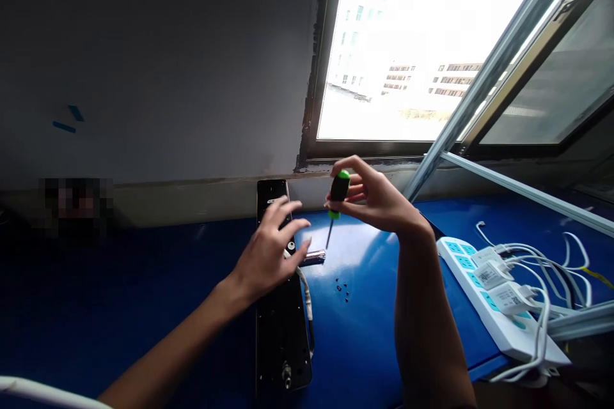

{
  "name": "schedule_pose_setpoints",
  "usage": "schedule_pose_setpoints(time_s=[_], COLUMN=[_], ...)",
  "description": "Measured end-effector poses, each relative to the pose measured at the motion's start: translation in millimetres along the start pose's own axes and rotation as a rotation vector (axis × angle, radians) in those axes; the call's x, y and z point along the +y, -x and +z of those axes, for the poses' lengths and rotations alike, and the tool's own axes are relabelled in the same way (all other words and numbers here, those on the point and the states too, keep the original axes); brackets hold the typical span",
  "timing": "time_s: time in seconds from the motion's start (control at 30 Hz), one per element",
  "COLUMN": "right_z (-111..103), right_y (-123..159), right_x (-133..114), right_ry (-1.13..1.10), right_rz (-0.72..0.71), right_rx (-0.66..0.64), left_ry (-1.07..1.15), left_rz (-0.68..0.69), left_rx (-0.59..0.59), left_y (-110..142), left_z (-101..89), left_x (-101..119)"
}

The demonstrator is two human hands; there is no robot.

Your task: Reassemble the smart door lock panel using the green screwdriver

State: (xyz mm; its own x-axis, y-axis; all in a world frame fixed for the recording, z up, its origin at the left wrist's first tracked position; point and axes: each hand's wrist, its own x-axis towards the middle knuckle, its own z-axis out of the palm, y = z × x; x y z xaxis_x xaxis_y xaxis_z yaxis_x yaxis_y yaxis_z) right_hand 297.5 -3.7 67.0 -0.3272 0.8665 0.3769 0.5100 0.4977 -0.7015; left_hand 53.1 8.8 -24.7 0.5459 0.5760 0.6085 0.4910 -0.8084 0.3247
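Note:
My right hand (367, 195) grips a green and black screwdriver (340, 186) by its handle, with the shaft pointing down. Over a long black panel (283, 339) hovers my left hand (271, 246), its fingers spread and nothing visible in them. The panel lies lengthwise on the blue table, and a white-wrapped cable (307, 297) runs along its right side. Close to my left fingertips a shiny metal piece (314, 257) sticks out to the right of the panel; the screwdriver tip is just above its end. Several small dark screws (343, 289) lie loose on the table.
At right stands a white power strip (499, 307) with several plugged-in chargers and tangled white cables (542, 262). Metal bars (494, 70) slant across the window side. A wall (192, 108) rises behind the blue table (355, 345). A white tube-like object (48, 391) crosses the lower left corner.

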Motion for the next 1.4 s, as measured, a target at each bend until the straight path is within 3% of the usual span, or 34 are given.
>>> schedule_pose_setpoints(time_s=[0.13, 0.3, 0.53, 0.83, 0.97, 1.13, 1.4], right_z=[-13, -5, -1, -8, -5, 4, -1], right_y=[7, 0, -5, 4, 3, -5, 1], right_x=[15, 27, 30, 14, 10, 16, 5], right_ry=[0.038, 0.094, 0.141, 0.086, 0.109, 0.176, 0.144], right_rz=[0.220, 0.229, 0.219, 0.184, 0.181, 0.196, 0.173], right_rx=[-0.306, -0.346, -0.350, -0.269, -0.328, -0.373, -0.295], left_ry=[-0.035, -0.151, -0.146, -0.009, -0.008, -0.039, 0.002], left_rz=[0.184, 0.234, 0.170, 0.090, 0.082, 0.113, 0.094], left_rx=[-0.298, -0.362, -0.441, -0.370, -0.394, -0.438, -0.404], left_y=[5, 9, 9, 6, 7, 9, 8], left_z=[22.2, 39.9, 27.2, 9.9, 2.5, 5.0, 2.4], left_x=[19, 24, 23, 11, 11, 17, 13])
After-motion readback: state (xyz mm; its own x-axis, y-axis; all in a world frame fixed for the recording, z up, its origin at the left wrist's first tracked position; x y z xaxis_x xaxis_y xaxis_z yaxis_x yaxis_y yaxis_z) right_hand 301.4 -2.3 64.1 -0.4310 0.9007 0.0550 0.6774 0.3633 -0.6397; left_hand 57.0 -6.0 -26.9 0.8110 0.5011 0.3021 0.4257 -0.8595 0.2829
